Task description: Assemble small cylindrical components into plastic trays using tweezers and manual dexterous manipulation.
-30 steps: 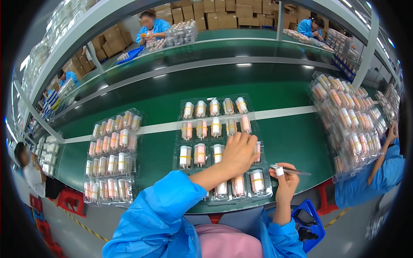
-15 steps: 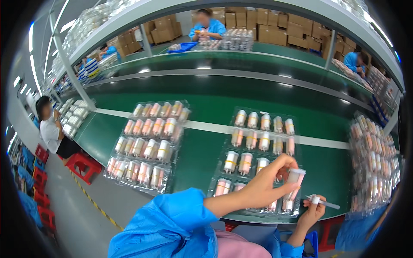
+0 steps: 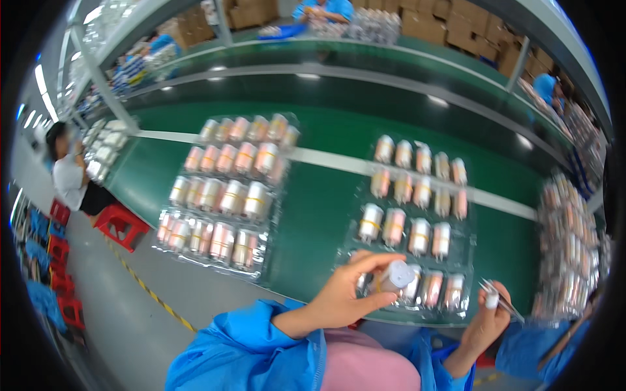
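Observation:
My left hand (image 3: 339, 294) grips a small pale cylinder bundle (image 3: 396, 276) between thumb and fingers, its round grey-white end tilted up toward me. It is held over the near row of a clear plastic tray (image 3: 462, 253). Rows of white and pink cylinders (image 3: 420, 236), many with yellow bands, sit in that tray's pockets. To the right of the tray, my right hand (image 3: 484, 326) is closed around metal tweezers (image 3: 510, 306). A white cover (image 3: 492, 300) shows on one of its fingers. The tweezers' tips touch nothing.
A second filled tray (image 3: 270, 238) lies to the left on the green table (image 3: 313, 234). Stacked filled trays (image 3: 567, 254) stand at the right edge, beside a blue sleeve (image 3: 535, 352). Beyond a rail, a person in blue (image 3: 326, 10) works. Red stools (image 3: 120, 225) stand at left.
My left hand has moved left and down, and the bundle now has its round end turned toward me. The right hand's tweezers have tilted more steeply. The whole view has shifted.

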Demonstrator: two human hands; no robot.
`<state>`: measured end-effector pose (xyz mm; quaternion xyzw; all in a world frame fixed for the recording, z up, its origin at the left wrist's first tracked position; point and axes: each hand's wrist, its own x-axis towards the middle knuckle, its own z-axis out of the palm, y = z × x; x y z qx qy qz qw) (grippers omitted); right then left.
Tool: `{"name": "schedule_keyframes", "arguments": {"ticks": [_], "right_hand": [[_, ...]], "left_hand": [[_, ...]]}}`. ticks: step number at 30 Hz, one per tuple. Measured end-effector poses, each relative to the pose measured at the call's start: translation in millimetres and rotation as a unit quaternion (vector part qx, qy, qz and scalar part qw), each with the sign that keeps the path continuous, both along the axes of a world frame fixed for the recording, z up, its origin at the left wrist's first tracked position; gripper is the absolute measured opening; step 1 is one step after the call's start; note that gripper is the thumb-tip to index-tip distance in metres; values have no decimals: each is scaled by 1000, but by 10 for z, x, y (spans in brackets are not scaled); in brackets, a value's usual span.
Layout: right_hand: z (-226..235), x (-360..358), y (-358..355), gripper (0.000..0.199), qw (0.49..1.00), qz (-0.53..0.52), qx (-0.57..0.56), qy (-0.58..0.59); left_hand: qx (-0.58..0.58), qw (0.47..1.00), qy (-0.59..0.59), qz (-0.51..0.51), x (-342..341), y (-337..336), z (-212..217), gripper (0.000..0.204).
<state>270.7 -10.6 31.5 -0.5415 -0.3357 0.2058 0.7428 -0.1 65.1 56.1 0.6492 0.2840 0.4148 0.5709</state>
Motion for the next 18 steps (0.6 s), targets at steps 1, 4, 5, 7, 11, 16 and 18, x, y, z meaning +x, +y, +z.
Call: {"name": "schedule_keyframes", "arguments": {"ticks": [1, 4, 5, 7, 11, 16, 18], "right_hand": [[82, -119, 23, 21, 1000, 19, -8, 8], [281, -488, 94, 13, 993, 80, 4, -86], [347, -607, 99, 10, 993, 89, 9, -82], [493, -762, 107, 11, 983, 159, 41, -79], [546, -865, 103, 16, 963, 221, 37, -147], [663, -957, 180, 22, 945, 260, 52, -193], [633, -954, 198, 21, 945, 256, 49, -195]], "left_hand": [[19, 1000, 3, -4, -8, 15, -3, 57], [17, 999, -36, 15, 22, -41, 50, 55], [2, 999, -48, 6, 30, -58, 63, 55], [7, 999, -42, -15, 7, -74, 113, 54], [33, 998, -42, -36, -22, -100, 95, 54], [62, 996, -38, -47, -4, -75, 40, 55], [60, 996, -41, -55, -5, -84, 37, 56]]}}
